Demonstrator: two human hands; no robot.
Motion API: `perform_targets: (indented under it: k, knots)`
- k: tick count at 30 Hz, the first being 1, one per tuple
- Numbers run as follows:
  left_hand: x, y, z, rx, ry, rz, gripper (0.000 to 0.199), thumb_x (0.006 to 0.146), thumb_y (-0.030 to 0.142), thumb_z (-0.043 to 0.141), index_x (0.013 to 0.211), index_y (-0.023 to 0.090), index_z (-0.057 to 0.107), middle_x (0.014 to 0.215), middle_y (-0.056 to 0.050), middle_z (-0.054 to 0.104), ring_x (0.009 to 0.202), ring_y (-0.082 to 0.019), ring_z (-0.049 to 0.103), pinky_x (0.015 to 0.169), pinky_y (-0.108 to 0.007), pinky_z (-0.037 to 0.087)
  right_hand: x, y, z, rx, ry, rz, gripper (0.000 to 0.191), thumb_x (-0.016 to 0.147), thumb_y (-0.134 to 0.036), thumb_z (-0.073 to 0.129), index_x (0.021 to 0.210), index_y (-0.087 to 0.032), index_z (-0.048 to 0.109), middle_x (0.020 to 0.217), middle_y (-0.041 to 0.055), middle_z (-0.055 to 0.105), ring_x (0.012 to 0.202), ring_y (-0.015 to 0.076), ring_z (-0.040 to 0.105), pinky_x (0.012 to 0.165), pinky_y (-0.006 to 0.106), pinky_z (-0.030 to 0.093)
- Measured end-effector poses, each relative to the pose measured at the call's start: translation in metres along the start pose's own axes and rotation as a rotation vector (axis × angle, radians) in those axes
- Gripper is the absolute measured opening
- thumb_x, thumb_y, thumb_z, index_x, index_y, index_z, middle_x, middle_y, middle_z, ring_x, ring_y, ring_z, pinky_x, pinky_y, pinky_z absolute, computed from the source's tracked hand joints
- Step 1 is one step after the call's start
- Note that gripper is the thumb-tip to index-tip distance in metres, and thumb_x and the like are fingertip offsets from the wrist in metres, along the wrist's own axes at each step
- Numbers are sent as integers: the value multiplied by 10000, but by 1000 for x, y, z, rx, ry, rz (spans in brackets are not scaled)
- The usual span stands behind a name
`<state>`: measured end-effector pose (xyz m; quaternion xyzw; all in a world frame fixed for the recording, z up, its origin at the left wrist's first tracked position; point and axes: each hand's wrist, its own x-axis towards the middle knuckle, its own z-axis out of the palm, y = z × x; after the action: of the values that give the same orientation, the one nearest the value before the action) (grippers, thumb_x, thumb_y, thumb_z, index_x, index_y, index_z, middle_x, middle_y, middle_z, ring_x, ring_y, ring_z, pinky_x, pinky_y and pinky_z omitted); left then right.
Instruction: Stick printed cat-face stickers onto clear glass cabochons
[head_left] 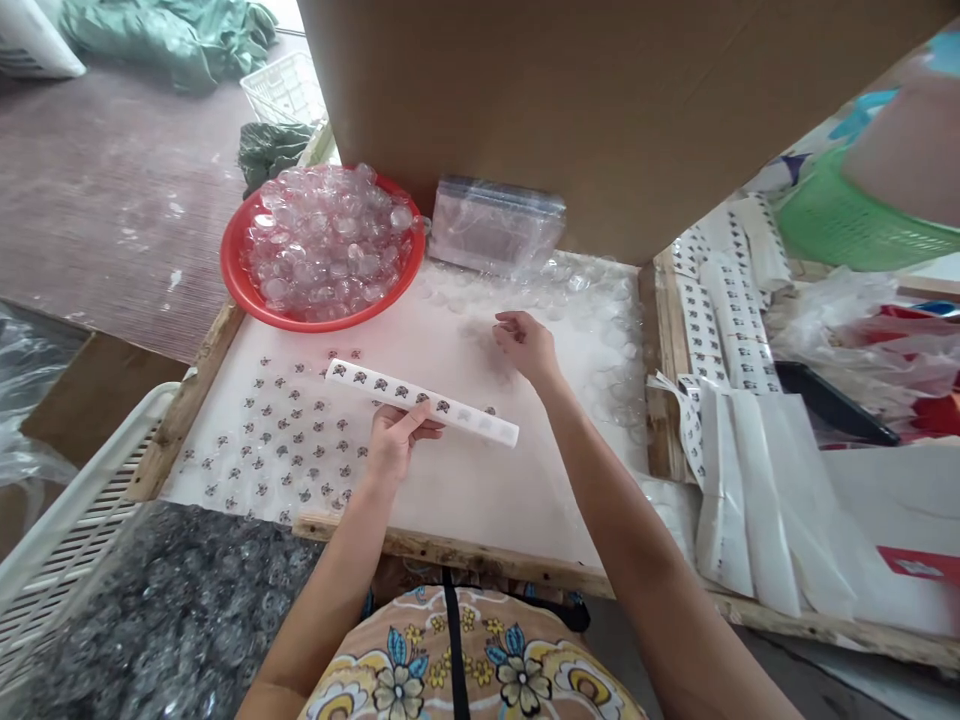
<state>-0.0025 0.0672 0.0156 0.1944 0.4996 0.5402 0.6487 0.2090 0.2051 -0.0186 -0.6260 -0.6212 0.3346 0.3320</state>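
My left hand [401,437] grips a white sticker strip [421,402] with a row of small dark printed figures; the strip's right part is blank. Above the white board [480,500], my right hand [525,345] has its fingers curled together, and whatever they may hold is too small to make out. Many clear discs with dark figures [296,440] lie in rows on the board's left part. More clear discs [607,340] without figures are spread along its right and back. A red bowl [322,325] heaped with clear discs sits at the board's back left.
A large cardboard box [510,90] rises behind the board, with a clear plastic case [495,225] before it. Sticker strips [739,320] and a dark phone-like object [836,405] lie right. A white crate [90,510] stands left, and wooden strips [487,560] edge the board.
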Motion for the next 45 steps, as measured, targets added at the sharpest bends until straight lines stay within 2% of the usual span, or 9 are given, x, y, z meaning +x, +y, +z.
perform_targets:
  k: [4, 10, 13, 17, 22, 28, 33, 40, 45]
  knots:
    - [1, -1, 1, 5, -10, -11, 356, 586, 373, 856, 785, 102, 740, 670, -78, 732, 574, -191, 695, 511, -247, 572, -1, 11, -29, 17, -93, 150, 341, 783, -362, 614, 1084, -203, 607, 875, 35, 693, 598, 142, 620, 624, 301, 505]
    - [0, 0, -1, 22, 11, -3, 384, 570, 394, 859, 782, 99, 737, 672, -85, 732, 572, -200, 699, 509, -254, 569, -6, 38, -51, -200, 167, 140, 229, 802, -358, 567, 933, -187, 645, 948, 86, 679, 610, 161, 589, 704, 372, 499]
    - [0, -1, 0, 40, 12, -7, 404, 562, 403, 861, 789, 94, 736, 668, -90, 731, 571, -203, 700, 509, -251, 565, -13, 37, -49, -233, 208, 34, 240, 788, -352, 585, 952, -189, 649, 964, 91, 658, 666, 172, 580, 753, 386, 497]
    - [-1, -2, 1, 36, -3, -3, 385, 561, 383, 862, 782, 95, 733, 670, -83, 732, 561, -190, 695, 507, -244, 562, -23, 23, -31, -202, 94, -79, 347, 741, -346, 656, 1054, -197, 638, 1065, 105, 614, 787, 198, 604, 757, 376, 509]
    - [-2, -2, 0, 45, 41, 10, 368, 564, 390, 858, 750, 103, 722, 647, -77, 724, 548, -192, 689, 507, -254, 557, -30, 17, -17, -192, 16, -48, 301, 738, -211, 596, 1035, -195, 637, 995, 82, 627, 751, 179, 593, 764, 368, 506]
    - [-1, -3, -2, 62, 14, 6, 368, 579, 404, 851, 760, 109, 728, 674, -83, 730, 574, -202, 697, 520, -267, 564, -28, 24, -33, -118, 96, -8, 179, 777, -223, 523, 911, -208, 642, 861, 46, 671, 702, 171, 596, 742, 354, 504]
    - [0, -3, -2, 44, 3, 3, 340, 592, 389, 845, 751, 113, 727, 659, -72, 726, 568, -194, 694, 520, -260, 561, -30, 25, -37, -248, 222, -110, 258, 823, -184, 431, 962, -187, 648, 1060, 121, 624, 733, 187, 615, 736, 372, 510]
    - [0, -1, -4, -17, 16, 13, 317, 595, 363, 852, 738, 106, 734, 644, -74, 725, 558, -183, 691, 508, -239, 564, -54, 46, -43, -330, 103, -266, 425, 813, -77, 347, 1097, -195, 641, 1242, 123, 577, 1087, 239, 590, 898, 410, 497]
    - [2, 0, -5, -36, 52, 29, 317, 577, 355, 862, 722, 103, 735, 627, -72, 722, 548, -179, 688, 496, -230, 563, -75, 57, -50, -352, 135, -234, 292, 838, -190, 483, 1077, -190, 650, 1108, 125, 631, 1028, 276, 579, 889, 449, 492]
